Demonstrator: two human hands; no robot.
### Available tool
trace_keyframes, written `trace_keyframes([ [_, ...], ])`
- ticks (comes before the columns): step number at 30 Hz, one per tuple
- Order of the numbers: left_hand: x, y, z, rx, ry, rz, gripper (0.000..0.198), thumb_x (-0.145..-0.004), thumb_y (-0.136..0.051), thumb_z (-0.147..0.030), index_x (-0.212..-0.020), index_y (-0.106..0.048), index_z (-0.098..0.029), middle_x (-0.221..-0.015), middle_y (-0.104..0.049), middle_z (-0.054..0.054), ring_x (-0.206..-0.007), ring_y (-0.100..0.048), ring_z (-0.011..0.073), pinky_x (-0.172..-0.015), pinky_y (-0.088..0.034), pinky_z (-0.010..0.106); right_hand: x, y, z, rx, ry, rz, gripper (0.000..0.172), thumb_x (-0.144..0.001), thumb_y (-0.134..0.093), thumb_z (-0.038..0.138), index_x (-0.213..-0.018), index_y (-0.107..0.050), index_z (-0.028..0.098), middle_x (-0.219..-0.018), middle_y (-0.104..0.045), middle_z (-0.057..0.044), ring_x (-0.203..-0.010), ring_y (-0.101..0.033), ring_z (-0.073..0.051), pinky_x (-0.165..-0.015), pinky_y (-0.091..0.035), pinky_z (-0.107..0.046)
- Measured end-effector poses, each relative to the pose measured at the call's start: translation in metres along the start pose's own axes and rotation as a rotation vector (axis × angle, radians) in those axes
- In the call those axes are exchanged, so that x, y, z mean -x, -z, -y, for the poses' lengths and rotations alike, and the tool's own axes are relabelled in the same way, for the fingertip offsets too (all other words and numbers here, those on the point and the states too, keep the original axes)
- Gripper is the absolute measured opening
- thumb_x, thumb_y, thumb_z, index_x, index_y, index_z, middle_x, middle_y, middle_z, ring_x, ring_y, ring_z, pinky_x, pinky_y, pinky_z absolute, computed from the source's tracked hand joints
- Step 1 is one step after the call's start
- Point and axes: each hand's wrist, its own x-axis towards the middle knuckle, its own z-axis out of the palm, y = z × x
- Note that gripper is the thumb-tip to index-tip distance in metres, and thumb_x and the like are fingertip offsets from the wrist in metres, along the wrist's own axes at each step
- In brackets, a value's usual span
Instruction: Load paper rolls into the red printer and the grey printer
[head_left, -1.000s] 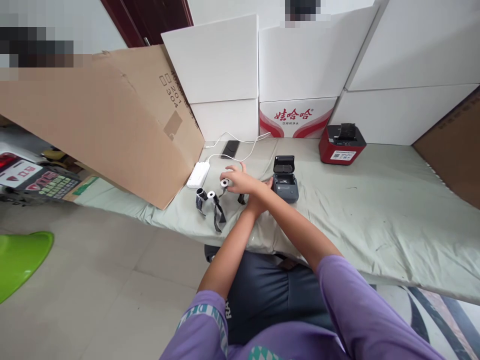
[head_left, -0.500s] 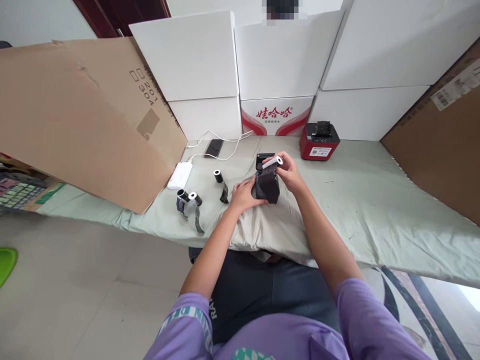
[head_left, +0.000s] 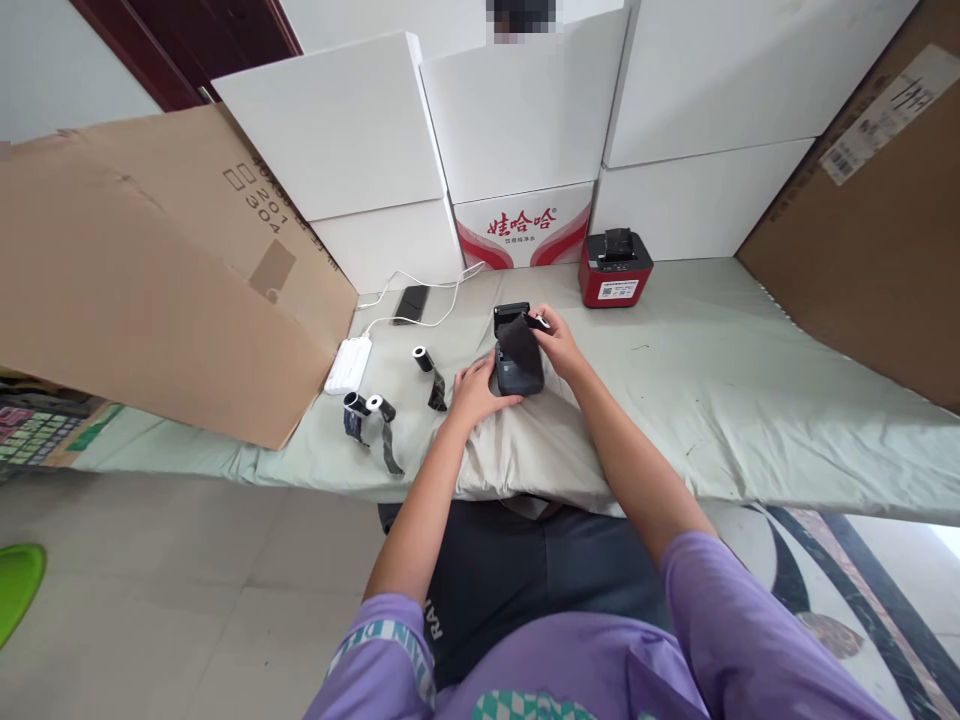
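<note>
A small black portable printer (head_left: 520,378) sits on the cloth with its lid (head_left: 512,312) raised at the back. My left hand (head_left: 474,391) grips it from the left, thumb along the front edge and fingers at its side. My right hand (head_left: 559,345), at the printer's upper right, pinches a paper roll (head_left: 541,321), mostly hidden by the fingers; a white end shows. From that roll a dark paper strip (head_left: 517,338) hangs over the printer's opening. To the left stand similar dark rolls with loose tails: one roll (head_left: 423,359) alone, and a pair (head_left: 382,407) nearer the edge.
A red-and-black printer (head_left: 616,285) stands at the back right. Behind the left rolls lie a white power bank (head_left: 349,364), its cable and a dark phone (head_left: 411,304). White boxes (head_left: 517,120) wall the back; brown cardboard panels (head_left: 187,270) flank both sides.
My right hand has turned the roll, so its white length is now mostly out of sight. The paper strip has shifted, showing more of the printer's front. The camera view has shifted slightly too.
</note>
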Motion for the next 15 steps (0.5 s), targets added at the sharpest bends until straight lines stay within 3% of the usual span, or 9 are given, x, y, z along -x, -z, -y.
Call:
trace_keyframes([
  [4,0.0007,0.0005,-0.0009,-0.008,0.001,0.000,0.109,-0.076,-0.086,-0.061,-0.166,-0.037,-0.025,-0.160,-0.057,0.013,-0.152,-0.048,0.0349,-0.126,-0.033,0.046,-0.0009,0.0013,-0.0057,0.117,-0.007,-0.058,0.047,-0.069,-0.081,0.060,-0.084,-0.053,0.026,-0.077,-0.058,0.005,-0.072,-0.055,-0.015,-0.066,-0.051,-0.028],
  [9,0.0007,0.0007,-0.0011,-0.015,0.017,0.006,0.107,-0.075,-0.087,-0.059,-0.165,-0.039,-0.027,-0.159,-0.058,0.012,-0.151,-0.049,0.0347,-0.126,-0.034,0.046,0.0011,-0.0018,-0.0071,0.024,-0.007,0.007,0.046,-0.069,-0.084,0.061,-0.082,-0.060,0.024,-0.082,-0.066,0.002,-0.073,-0.061,-0.015,-0.061,-0.054,-0.027],
  [12,0.0005,0.0002,-0.0005,-0.010,-0.003,0.000,0.102,-0.076,-0.087,-0.058,-0.163,-0.043,-0.029,-0.159,-0.058,0.010,-0.150,-0.050,0.0354,-0.125,-0.035,0.048,0.0032,-0.0042,-0.0071,0.003,0.002,0.011,0.043,-0.069,-0.085,0.057,-0.075,-0.060,0.023,-0.076,-0.064,0.002,-0.068,-0.061,-0.015,-0.058,-0.055,-0.028],
  [15,0.0002,-0.0001,-0.0001,-0.015,0.004,0.005,0.109,-0.076,-0.086,-0.060,-0.166,-0.037,-0.024,-0.161,-0.056,0.014,-0.151,-0.048,0.0363,-0.125,-0.033,0.048,0.0047,-0.0048,-0.0079,-0.012,0.004,-0.007,0.039,-0.067,-0.086,0.053,-0.076,-0.063,0.023,-0.069,-0.063,0.003,-0.060,-0.059,-0.015,-0.054,-0.053,-0.029],
])
